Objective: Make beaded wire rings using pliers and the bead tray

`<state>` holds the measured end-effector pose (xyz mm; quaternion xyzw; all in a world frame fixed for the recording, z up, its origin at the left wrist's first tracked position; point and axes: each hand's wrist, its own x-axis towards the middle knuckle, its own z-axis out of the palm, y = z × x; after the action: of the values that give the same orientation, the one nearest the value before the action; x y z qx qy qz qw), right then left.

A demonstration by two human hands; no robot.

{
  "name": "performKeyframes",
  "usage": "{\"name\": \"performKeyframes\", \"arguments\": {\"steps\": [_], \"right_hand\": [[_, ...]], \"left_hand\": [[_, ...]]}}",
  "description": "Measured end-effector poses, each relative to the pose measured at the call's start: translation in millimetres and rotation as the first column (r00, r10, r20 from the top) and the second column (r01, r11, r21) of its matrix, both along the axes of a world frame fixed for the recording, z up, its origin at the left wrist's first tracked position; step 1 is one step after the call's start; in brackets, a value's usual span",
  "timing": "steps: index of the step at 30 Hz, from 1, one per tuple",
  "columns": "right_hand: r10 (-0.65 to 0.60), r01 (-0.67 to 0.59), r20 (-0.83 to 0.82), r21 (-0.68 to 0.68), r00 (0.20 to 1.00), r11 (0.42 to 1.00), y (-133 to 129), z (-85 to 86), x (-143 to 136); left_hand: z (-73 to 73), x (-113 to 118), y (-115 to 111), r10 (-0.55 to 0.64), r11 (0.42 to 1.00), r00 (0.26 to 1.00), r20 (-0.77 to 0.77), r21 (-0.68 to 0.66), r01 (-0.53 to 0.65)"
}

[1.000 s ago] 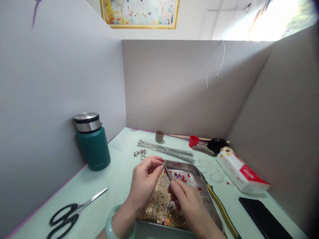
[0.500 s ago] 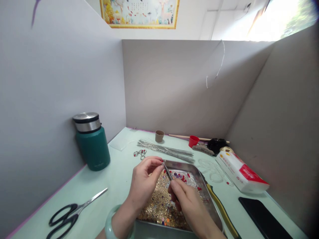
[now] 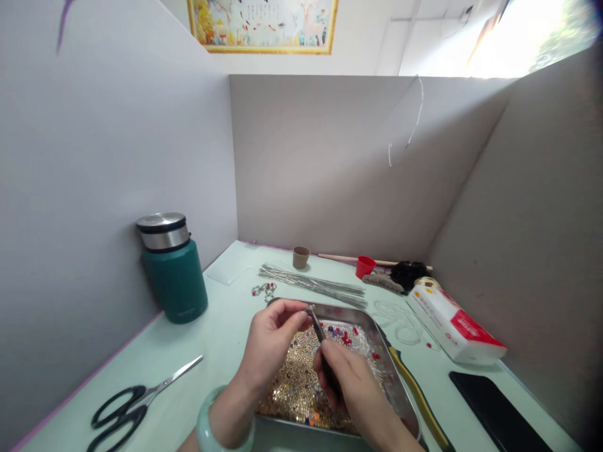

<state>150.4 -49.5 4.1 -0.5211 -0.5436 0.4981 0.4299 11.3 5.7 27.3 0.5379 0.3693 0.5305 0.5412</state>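
Observation:
My left hand [image 3: 273, 336] is raised over the far left part of the metal tray, thumb and forefinger pinched on a small shiny piece [image 3: 309, 309], perhaps a bead on wire. My right hand [image 3: 346, 376] grips slim, dark, pointed tweezers [image 3: 319, 328], whose tip meets that piece at my left fingertips. Whether the tip is clamped on it is too small to tell. Below both hands lies the metal tray [image 3: 396, 370], filled with gold beads [image 3: 289, 383] and, toward the back, red, purple and clear ones. My hands hide part of the beads.
Beyond the tray lie a beaded chain [image 3: 264, 290], a bundle of thin wires [image 3: 311, 284], a brown cup [image 3: 301, 257] and a red cup [image 3: 365, 267]. Scissors [image 3: 146, 398] and a green flask [image 3: 175, 276] stand left; a tissue pack [image 3: 456, 323] and black phone [image 3: 499, 411] lie right.
The tweezers' tip has shifted slightly up at my left fingertips, and the tool sits a little more upright. My left hand keeps its pinch.

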Motion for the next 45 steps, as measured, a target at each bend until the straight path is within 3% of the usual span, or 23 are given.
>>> {"name": "performKeyframes", "arguments": {"steps": [8, 17, 22, 28, 35, 45], "right_hand": [[0.008, -0.008, -0.032, -0.009, 0.999, 1.000, 0, -2.4, 0], [-0.038, 0.005, 0.243, 0.135, 0.969, 0.991, 1, 0.8, 4], [-0.095, 0.026, 0.315, 0.214, 0.944, 0.976, 0, 6.8, 2], [-0.173, 0.068, 0.329, 0.307, 0.928, 0.949, 0, -1.9, 1], [-0.189, 0.075, 0.342, 0.319, 0.921, 0.945, -1, -2.3, -1], [-0.135, 0.067, 0.267, 0.251, 0.954, 0.966, -2, 0.1, -1]], "left_hand": [[-0.3, -1, 1, -0.023, 1.000, 1.000, 0.019, 0.012, 0.022], [-7.1, 1, 1, 0.172, 0.937, 0.974, -0.150, 0.329, -0.115], [-7.6, 2, -2, 0.103, 0.971, 0.985, -0.140, 0.231, -0.069], [-5.4, 5, -6, 0.048, 0.988, 0.991, -0.123, 0.151, -0.029], [-2.0, 6, -7, 0.040, 0.997, 0.996, -0.084, 0.069, -0.034], [-4.6, 5, -6, 0.055, 0.994, 0.993, -0.102, 0.102, -0.045]]}}
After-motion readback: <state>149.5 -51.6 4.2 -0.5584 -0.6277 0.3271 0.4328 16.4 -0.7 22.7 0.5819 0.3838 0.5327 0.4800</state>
